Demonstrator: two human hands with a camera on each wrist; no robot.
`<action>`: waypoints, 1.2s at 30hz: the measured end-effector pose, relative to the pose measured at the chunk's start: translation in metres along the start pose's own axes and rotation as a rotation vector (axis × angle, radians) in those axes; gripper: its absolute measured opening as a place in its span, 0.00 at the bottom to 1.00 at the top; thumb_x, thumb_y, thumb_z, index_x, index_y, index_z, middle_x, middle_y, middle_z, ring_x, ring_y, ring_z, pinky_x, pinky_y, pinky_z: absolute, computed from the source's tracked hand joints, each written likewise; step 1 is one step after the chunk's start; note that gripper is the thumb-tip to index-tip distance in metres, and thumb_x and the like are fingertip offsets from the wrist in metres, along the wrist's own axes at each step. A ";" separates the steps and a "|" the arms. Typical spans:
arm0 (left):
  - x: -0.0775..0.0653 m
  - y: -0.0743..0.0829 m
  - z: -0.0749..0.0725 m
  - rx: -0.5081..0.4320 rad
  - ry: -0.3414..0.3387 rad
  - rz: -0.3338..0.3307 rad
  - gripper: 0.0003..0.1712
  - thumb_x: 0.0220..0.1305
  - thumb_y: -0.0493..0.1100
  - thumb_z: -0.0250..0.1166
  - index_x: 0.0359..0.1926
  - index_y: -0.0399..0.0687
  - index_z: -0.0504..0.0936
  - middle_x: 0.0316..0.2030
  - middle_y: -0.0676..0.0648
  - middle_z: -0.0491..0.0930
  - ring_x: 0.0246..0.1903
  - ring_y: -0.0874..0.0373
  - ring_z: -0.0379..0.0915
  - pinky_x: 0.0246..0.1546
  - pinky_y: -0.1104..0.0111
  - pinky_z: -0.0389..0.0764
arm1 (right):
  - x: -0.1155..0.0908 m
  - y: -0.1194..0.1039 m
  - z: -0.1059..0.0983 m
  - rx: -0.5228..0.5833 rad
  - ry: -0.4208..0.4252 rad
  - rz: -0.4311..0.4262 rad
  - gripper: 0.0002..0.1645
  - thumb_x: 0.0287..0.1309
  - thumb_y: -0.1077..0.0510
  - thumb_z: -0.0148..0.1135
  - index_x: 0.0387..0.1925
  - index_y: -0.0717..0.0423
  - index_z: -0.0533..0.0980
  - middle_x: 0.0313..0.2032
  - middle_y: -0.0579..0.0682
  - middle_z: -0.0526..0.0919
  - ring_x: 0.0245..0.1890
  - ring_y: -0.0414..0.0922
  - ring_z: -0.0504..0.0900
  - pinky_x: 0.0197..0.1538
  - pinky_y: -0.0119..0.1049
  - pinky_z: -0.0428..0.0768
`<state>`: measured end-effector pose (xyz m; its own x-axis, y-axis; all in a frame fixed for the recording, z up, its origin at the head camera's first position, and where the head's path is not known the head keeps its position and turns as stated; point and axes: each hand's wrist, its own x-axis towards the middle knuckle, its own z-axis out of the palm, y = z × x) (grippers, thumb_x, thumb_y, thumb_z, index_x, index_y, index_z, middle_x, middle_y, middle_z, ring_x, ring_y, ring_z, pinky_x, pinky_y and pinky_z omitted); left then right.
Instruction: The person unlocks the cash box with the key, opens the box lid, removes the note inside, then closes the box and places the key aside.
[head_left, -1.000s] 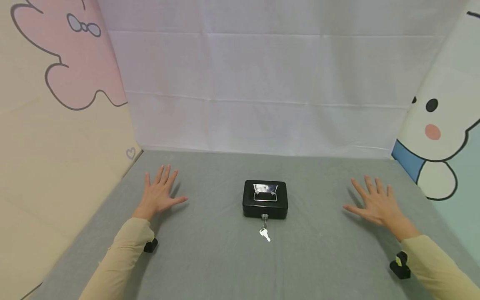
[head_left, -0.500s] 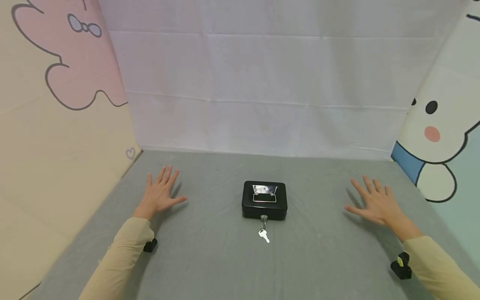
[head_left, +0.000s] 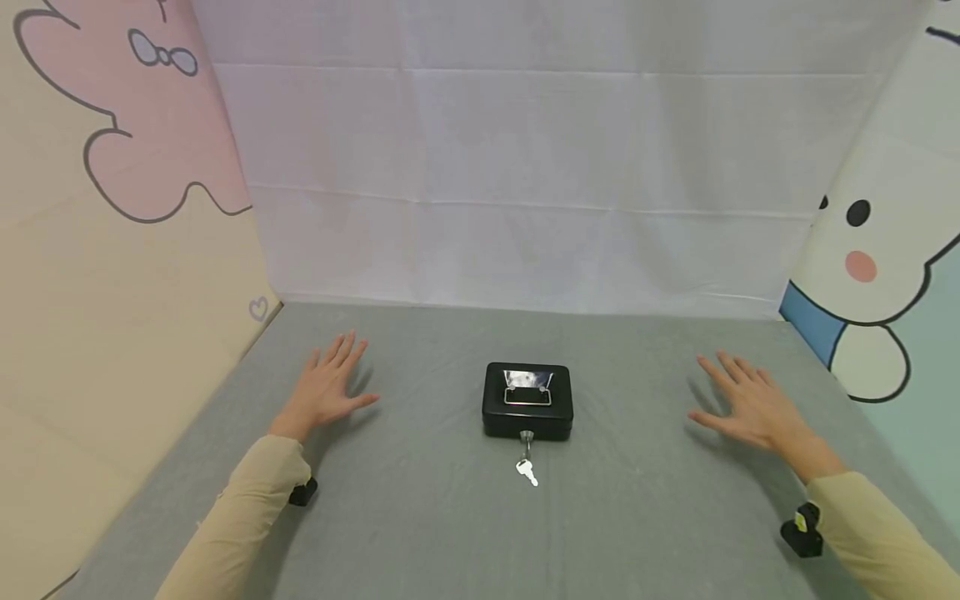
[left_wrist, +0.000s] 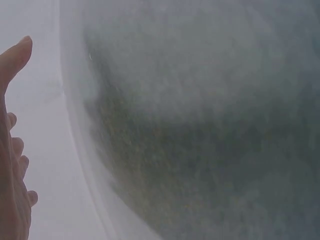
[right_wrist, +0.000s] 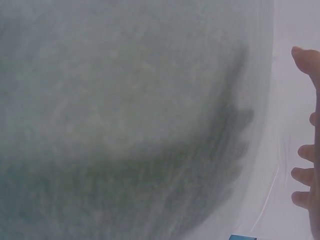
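Note:
A black cash box [head_left: 527,402] with a silver handle on its lid sits in the middle of the table in the head view. From the lock on its front hangs a ring with a silver key [head_left: 527,472]. My left hand [head_left: 324,390] hovers left of the box, fingers spread and holding nothing. To the right of the box my right hand [head_left: 756,408] is likewise held over the cloth with fingers extended. Both hands are well apart from the box. Each wrist view shows only the hand's edge and its shadow on the cloth.
A grey cloth [head_left: 450,517] covers the table. Behind it hangs a white sheet [head_left: 525,167]. Cartoon-printed panels stand at the left [head_left: 135,333] and the right [head_left: 885,275]. Each sleeve carries a small black device near the wrist.
The left hand has shifted slightly to the right. The right hand's fingers have drawn a little closer together. The box and key stay in place; the head view has shifted slightly.

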<state>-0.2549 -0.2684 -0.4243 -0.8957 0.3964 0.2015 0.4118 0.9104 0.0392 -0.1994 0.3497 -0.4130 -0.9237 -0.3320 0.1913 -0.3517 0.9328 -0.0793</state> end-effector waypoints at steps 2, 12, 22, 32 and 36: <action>0.001 0.003 -0.001 -0.016 -0.003 0.012 0.54 0.51 0.66 0.59 0.68 0.39 0.50 0.67 0.34 0.47 0.66 0.41 0.41 0.61 0.40 0.46 | 0.000 0.000 0.001 0.005 0.001 0.001 0.54 0.47 0.35 0.61 0.67 0.58 0.52 0.60 0.74 0.58 0.57 0.72 0.57 0.56 0.67 0.55; 0.010 0.025 0.002 -0.043 0.037 0.096 0.52 0.50 0.64 0.61 0.67 0.38 0.55 0.64 0.33 0.56 0.64 0.40 0.50 0.61 0.46 0.57 | 0.005 -0.006 0.006 0.018 0.087 -0.070 0.51 0.41 0.38 0.66 0.61 0.64 0.61 0.56 0.72 0.64 0.53 0.69 0.64 0.52 0.63 0.63; 0.020 0.058 0.003 -0.163 0.041 0.165 0.49 0.51 0.63 0.61 0.67 0.41 0.55 0.63 0.40 0.61 0.62 0.43 0.55 0.61 0.50 0.61 | 0.009 -0.025 0.008 0.143 0.070 -0.045 0.52 0.41 0.40 0.68 0.61 0.65 0.60 0.58 0.69 0.64 0.55 0.67 0.63 0.52 0.64 0.64; 0.027 0.095 0.006 -0.276 -0.032 0.190 0.49 0.51 0.62 0.62 0.67 0.43 0.55 0.64 0.41 0.61 0.62 0.46 0.57 0.62 0.53 0.61 | 0.014 -0.050 0.013 0.243 0.098 -0.052 0.49 0.41 0.42 0.69 0.60 0.64 0.62 0.57 0.66 0.67 0.55 0.65 0.64 0.51 0.64 0.66; 0.030 0.106 0.008 -0.296 -0.066 0.190 0.51 0.49 0.63 0.63 0.68 0.44 0.55 0.64 0.42 0.61 0.62 0.46 0.58 0.62 0.53 0.61 | 0.016 -0.061 0.016 0.266 0.118 -0.081 0.47 0.41 0.43 0.70 0.59 0.64 0.64 0.56 0.65 0.69 0.54 0.63 0.66 0.51 0.62 0.67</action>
<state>-0.2398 -0.1593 -0.4220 -0.8035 0.5709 0.1687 0.5940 0.7499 0.2912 -0.1953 0.2853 -0.4207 -0.8725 -0.3705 0.3185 -0.4653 0.8291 -0.3101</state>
